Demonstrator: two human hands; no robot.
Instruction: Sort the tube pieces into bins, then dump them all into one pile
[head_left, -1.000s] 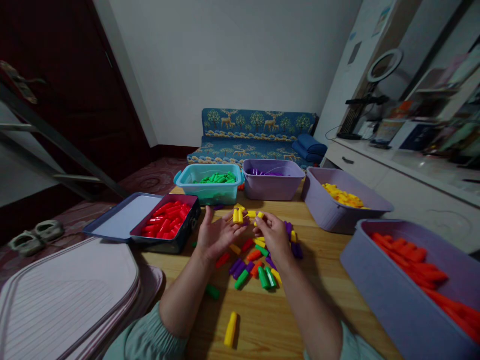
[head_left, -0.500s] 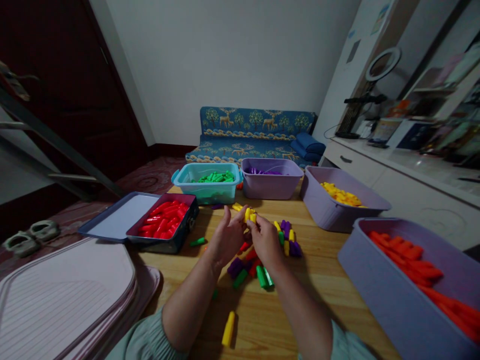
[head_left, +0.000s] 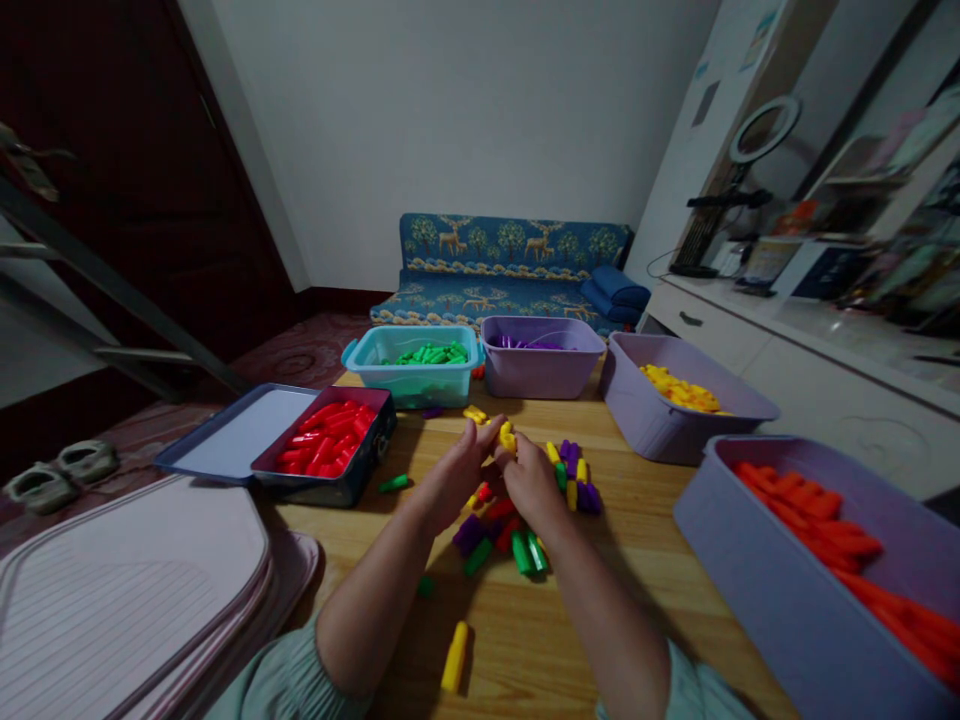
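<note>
left hand (head_left: 459, 476) and right hand (head_left: 532, 482) have been brought together above the pile (head_left: 508, 537), so yellow pieces (head_left: 507, 437) are gathered there, pinched by the right; the left's grip cannot be told.

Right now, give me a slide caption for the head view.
Left hand and right hand holding yellow pieces above a wooden table bearing loose multicolored pieces.

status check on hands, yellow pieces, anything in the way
Left hand and right hand together, yellow pieces held between them. Loose mixed-colour pieces on tabletop around the hands. Nothing seen blocking either hand.
</note>
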